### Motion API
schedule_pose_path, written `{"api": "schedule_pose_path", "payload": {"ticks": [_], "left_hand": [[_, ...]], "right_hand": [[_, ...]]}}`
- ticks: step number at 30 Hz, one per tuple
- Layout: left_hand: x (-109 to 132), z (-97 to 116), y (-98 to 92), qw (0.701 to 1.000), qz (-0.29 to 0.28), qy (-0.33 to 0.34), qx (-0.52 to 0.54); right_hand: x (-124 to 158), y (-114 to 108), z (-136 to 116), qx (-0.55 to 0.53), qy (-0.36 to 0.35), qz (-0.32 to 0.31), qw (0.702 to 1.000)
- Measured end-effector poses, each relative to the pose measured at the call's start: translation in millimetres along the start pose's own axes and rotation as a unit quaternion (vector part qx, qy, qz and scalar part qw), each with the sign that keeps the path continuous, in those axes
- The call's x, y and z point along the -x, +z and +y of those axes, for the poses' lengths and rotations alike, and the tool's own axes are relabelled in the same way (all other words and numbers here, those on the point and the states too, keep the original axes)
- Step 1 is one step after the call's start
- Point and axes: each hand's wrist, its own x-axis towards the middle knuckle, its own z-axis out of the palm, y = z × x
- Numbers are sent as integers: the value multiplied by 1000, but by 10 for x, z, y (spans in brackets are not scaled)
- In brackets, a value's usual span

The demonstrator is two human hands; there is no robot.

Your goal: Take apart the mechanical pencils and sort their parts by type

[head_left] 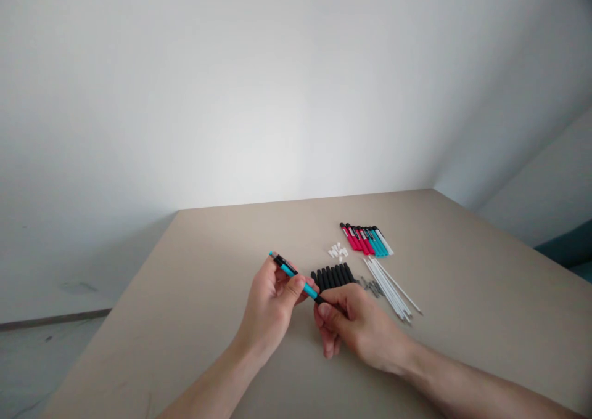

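Observation:
A blue pen (287, 268) with a black clip slants across the middle, its clip end up to the left. My left hand (272, 302) is closed round its blue barrel, thumb on top. At the lower right end, my right hand (354, 320) pinches the black tip section (319, 299) between thumb and forefinger. Just behind my hands lies a row of black grip pieces (333, 275), partly hidden by my right hand. Small metal springs (374, 287) lie to the right of that row.
Thin white refills (388, 289) lie right of my right hand. Small white pieces (337, 251) are scattered behind the black row. Farther back, red, blue and white pen barrels (367, 240) form a row on the beige table (208, 252). A white wall (259, 98) rises behind.

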Motion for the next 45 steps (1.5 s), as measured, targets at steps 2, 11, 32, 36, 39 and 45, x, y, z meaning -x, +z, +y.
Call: {"api": "schedule_pose_path", "payload": {"ticks": [2, 11, 32, 36, 39, 45], "left_hand": [[-6, -9, 9, 1000, 9, 5, -1], [-1, 23, 28, 999, -35, 19, 3], [70, 135, -13, 952, -224, -21, 210], [55, 176, -56, 950, -223, -14, 216], [34, 181, -90, 957, -194, -4, 214], [-12, 146, -61, 961, -177, 16, 214]], "right_hand": [[17, -2, -4, 87, -24, 36, 995], [-2, 27, 53, -68, -19, -22, 997], [13, 77, 44, -473, 0, -343, 812], [-2, 42, 53, -437, 18, -315, 842], [-1, 4, 7, -378, 41, -276, 883], [1, 6, -7, -288, 19, -195, 938]]}}
